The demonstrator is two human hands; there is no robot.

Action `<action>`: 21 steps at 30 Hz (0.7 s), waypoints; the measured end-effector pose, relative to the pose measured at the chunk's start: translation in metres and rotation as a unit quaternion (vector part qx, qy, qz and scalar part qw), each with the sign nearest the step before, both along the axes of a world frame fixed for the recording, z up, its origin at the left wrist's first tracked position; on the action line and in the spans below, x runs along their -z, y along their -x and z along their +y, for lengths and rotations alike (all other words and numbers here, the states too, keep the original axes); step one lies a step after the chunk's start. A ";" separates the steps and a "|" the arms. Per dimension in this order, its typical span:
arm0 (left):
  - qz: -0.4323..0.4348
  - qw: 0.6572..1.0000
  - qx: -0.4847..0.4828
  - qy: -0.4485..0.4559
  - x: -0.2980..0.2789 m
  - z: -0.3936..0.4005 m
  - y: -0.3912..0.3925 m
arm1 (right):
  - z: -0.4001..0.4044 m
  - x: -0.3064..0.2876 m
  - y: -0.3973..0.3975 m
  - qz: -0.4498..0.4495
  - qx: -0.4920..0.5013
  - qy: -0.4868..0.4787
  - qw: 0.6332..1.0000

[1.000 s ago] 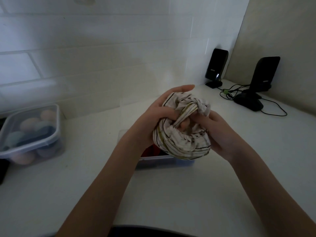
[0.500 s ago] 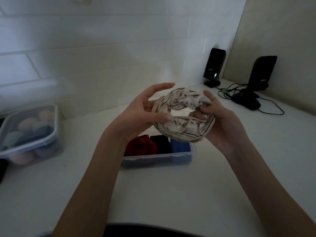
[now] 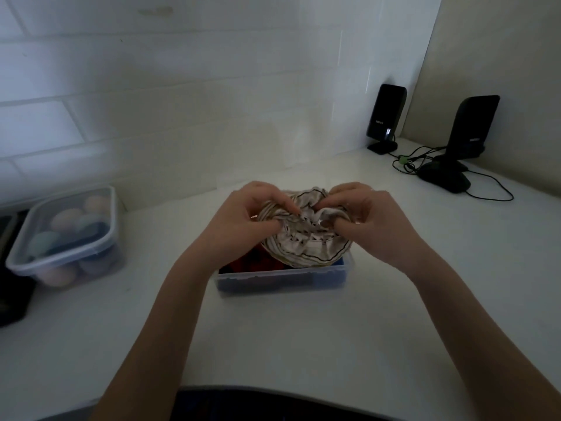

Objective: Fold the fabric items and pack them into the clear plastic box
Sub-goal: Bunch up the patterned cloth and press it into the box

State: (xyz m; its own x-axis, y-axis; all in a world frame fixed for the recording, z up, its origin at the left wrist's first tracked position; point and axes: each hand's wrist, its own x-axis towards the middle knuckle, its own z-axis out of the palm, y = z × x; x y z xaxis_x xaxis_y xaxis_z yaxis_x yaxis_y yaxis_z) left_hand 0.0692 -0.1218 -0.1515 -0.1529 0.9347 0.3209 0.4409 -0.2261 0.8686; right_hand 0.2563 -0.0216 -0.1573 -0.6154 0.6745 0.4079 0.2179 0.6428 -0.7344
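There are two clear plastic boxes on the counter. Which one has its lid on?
The box at the far left, holding pale rounded items, has its lid on. The open box beneath the hands has none, and dark red and blue fabric shows inside it.

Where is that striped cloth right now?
In the head view, mid-frame: the striped cloth is bunched between the left hand and right hand, over the clear plastic box.

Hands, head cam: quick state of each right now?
Left hand: fingers curled, gripping the striped fabric bundle over the clear box.
Right hand: fingers curled, pinching the same bundle from the other side.
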 end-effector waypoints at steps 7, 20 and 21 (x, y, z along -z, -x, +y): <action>0.180 0.982 -0.039 0.034 0.015 0.000 -0.002 | -0.001 0.004 -0.001 -0.152 0.017 -0.078 0.985; 0.451 0.879 -0.027 0.153 0.008 0.002 -0.005 | -0.006 -0.011 0.002 -0.393 0.030 -0.195 0.898; 0.464 0.872 -0.024 0.157 0.007 0.002 -0.006 | -0.006 -0.014 0.002 -0.403 0.024 -0.198 0.893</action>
State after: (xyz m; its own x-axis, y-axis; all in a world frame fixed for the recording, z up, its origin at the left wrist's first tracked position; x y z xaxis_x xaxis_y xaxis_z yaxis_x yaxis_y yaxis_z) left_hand 0.0747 -0.1198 -0.1586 -0.0042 0.9984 0.0571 0.9888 -0.0043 0.1490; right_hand 0.2547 -0.0281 -0.1435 -0.7907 0.6094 0.0581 0.6078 0.7929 -0.0447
